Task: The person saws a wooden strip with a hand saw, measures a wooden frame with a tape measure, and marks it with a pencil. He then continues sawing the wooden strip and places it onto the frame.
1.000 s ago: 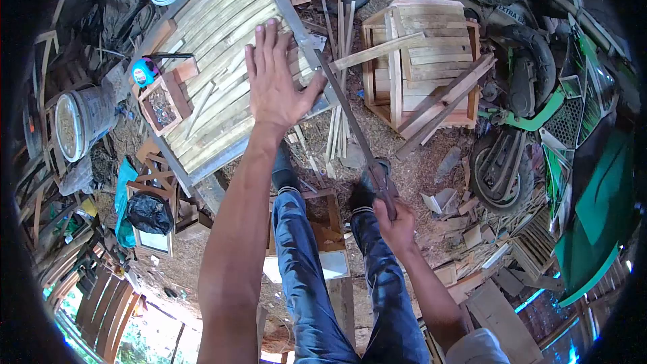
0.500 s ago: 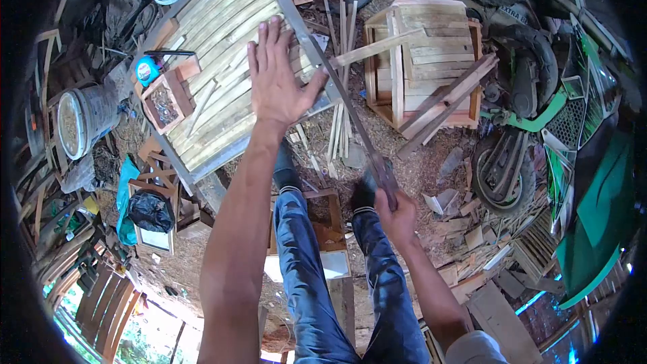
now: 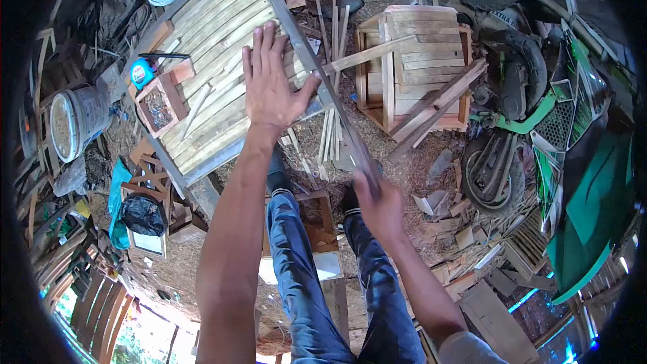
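Two bare hands are at work. Nearest, the right hand (image 3: 379, 203) has its fingers wrapped tight around the handle of a long grey metal saw (image 3: 340, 116). Farther out, the left hand (image 3: 269, 87) lies flat, fingers spread, on a big panel of pale bamboo slats (image 3: 209, 47). Its blade touches that panel's edge.

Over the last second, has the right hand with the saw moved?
Yes. The right hand has pushed the saw forward, up the picture toward the slatted bamboo panel; it now lies nearer the panel's edge, while the left hand stays pressed flat on the slats.
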The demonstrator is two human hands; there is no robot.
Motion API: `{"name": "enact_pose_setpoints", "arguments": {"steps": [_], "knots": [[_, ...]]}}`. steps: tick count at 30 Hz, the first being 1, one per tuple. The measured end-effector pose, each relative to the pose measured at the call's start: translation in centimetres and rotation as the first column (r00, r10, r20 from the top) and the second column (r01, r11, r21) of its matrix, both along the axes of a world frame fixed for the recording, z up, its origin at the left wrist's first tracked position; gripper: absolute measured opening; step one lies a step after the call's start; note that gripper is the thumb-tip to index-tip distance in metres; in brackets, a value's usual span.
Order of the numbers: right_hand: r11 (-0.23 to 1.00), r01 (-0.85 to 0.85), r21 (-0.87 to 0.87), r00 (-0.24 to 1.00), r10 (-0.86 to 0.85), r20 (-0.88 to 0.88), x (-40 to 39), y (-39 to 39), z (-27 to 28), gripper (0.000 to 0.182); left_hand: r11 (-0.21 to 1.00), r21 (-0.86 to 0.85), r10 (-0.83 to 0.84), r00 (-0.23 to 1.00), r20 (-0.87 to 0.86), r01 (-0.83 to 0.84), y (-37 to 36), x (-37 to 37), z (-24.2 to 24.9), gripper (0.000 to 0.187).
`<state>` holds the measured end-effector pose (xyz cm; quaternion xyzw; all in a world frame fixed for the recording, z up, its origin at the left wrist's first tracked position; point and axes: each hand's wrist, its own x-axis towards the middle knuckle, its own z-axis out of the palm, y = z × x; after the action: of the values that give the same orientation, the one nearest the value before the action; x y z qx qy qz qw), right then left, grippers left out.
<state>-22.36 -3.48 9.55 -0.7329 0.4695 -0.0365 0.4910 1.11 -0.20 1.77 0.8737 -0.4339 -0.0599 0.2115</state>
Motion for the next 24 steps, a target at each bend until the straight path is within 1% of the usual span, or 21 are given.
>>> {"name": "enact_pose_setpoints", "arguments": {"steps": [2, 5, 6, 8, 11, 12, 14, 17, 19, 21, 22, 24], "knots": [[0.998, -0.055, 0.038, 0.998, 0.055, -0.019, 4.1, -1.9, -0.9, 0.034, 1.000, 0.010, 0.004, 1.000, 0.001, -0.004, -0.1, 0.5, 0.3, 0.084], [0.998, -0.053, -0.016, 0.999, 0.053, 0.007, 2.9, -0.8, -0.8, 0.032, 1.000, 0.015, -0.002, 1.000, -0.031, 0.003, -0.1, 0.2, 0.4, 0.083], [0.998, 0.056, -0.013, 0.996, -0.055, 0.072, 1.5, -0.1, 0.5, 0.029, 1.000, 0.015, 0.000, 0.999, -0.041, 0.001, 0.0, 0.2, 0.4, 0.083], [0.997, 0.073, 0.003, 0.997, -0.073, -0.010, -3.6, 2.4, 1.9, 0.029, 1.000, 0.009, 0.000, 0.999, -0.044, 0.001, 0.1, 0.1, 0.3, 0.083], [0.998, 0.032, 0.050, 0.991, -0.026, -0.131, -5.1, 2.8, 3.0, 0.028, 1.000, -0.016, 0.013, 1.000, -0.025, -0.014, 0.1, -0.1, 0.2, 0.083], [0.997, 0.037, 0.074, 0.993, -0.028, -0.117, -3.4, 2.2, 2.1, 0.030, 1.000, -0.020, 0.007, 1.000, -0.024, -0.007, 0.0, -0.1, 0.2, 0.083], [1.000, 0.013, -0.017, 0.995, -0.015, -0.095, 1.9, 0.0, 0.7, 0.031, 1.000, -0.022, 0.001, 1.000, -0.014, -0.001, 0.0, 0.1, 0.2, 0.083], [1.000, -0.011, 0.005, 0.999, 0.011, -0.036, 3.8, -1.0, 0.0, 0.035, 1.000, -0.012, -0.013, 1.000, -0.019, 0.012, 0.0, 0.2, 0.5, 0.083], [0.999, 0.024, -0.025, 0.998, -0.026, -0.050, 0.8, 0.3, 1.6, 0.035, 1.000, -0.008, -0.007, 0.999, -0.034, 0.007, 0.0, 0.2, 0.5, 0.082], [0.999, 0.020, 0.026, 0.986, -0.016, -0.165, -4.4, 2.3, 3.7, 0.029, 1.000, -0.009, 0.000, 0.999, -0.034, 0.000, 0.0, 0.2, 0.4, 0.082], [0.995, 0.009, 0.101, 0.963, 0.019, -0.269, -6.1, 3.0, 4.2, 0.026, 1.000, -0.004, 0.001, 1.000, -0.026, -0.001, -0.1, 0.0, 0.3, 0.082], [0.998, 0.058, 0.012, 0.990, -0.056, -0.132, -4.3, 2.9, 3.3, 0.031, 1.000, -0.005, 0.014, 1.000, -0.016, -0.014, -0.2, 0.1, 0.4, 0.082]]}}
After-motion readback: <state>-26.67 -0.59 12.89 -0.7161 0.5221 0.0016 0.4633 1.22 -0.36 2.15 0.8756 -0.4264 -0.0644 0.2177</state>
